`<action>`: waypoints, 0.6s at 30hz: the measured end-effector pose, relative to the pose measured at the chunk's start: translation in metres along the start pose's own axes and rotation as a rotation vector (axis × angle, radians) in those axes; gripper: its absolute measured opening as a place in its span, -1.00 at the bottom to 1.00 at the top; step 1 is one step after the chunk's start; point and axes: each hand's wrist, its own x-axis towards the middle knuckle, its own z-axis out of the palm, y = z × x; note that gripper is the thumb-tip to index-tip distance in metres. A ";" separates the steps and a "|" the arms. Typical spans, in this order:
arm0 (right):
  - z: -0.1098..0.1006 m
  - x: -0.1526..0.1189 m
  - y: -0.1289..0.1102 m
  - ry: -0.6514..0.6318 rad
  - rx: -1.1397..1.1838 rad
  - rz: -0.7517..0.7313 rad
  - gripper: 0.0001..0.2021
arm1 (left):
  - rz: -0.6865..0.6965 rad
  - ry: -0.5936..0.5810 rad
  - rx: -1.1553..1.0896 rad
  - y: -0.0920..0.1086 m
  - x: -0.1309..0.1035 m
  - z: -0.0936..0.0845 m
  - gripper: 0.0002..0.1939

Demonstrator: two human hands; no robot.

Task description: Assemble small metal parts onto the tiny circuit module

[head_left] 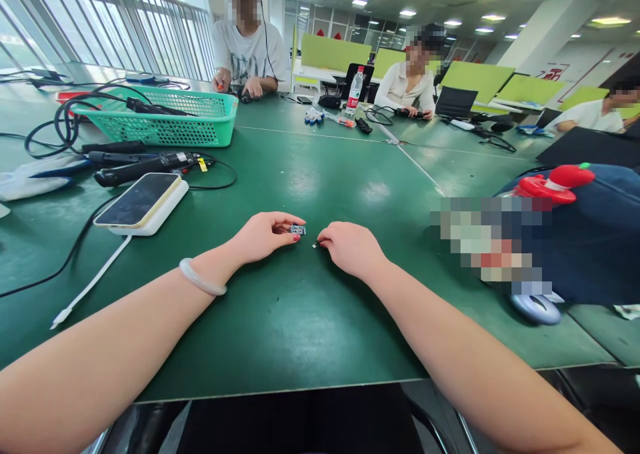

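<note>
Between the thumb and fingers of my left hand (263,235) is a small circuit board (299,230), its patterned blue-and-white face showing past the fingertips. My right hand (353,246) is closed in a pinch, a short gap to the right of the board. A tiny dark piece with a pale tip (315,245) sticks out from its fingertips; its exact kind is too small to make out. Both hands are low over the green table (300,334), near its middle, and the two held things are apart. A pale bangle (203,279) circles my left wrist.
Left of my hands, a phone (143,199) rests on a white block with a white cable (95,281). Behind are black handheld tools (145,169) and a green basket (175,134) with cables. A dark blue bag (590,241) lies right. Several people sit across the table.
</note>
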 end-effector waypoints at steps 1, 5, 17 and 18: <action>0.001 0.000 0.001 -0.008 -0.001 0.003 -0.80 | 0.004 -0.007 -0.001 0.000 0.000 0.000 -0.58; 0.001 0.000 0.001 -0.022 -0.033 -0.006 -0.82 | 0.017 -0.025 0.027 0.001 -0.001 0.001 -0.58; 0.002 0.001 -0.002 -0.027 -0.047 -0.009 -0.82 | -0.025 -0.057 0.015 -0.004 0.001 0.002 -0.56; 0.001 0.001 -0.001 -0.010 -0.044 -0.008 -0.82 | -0.023 -0.061 0.014 -0.004 0.001 0.002 -0.57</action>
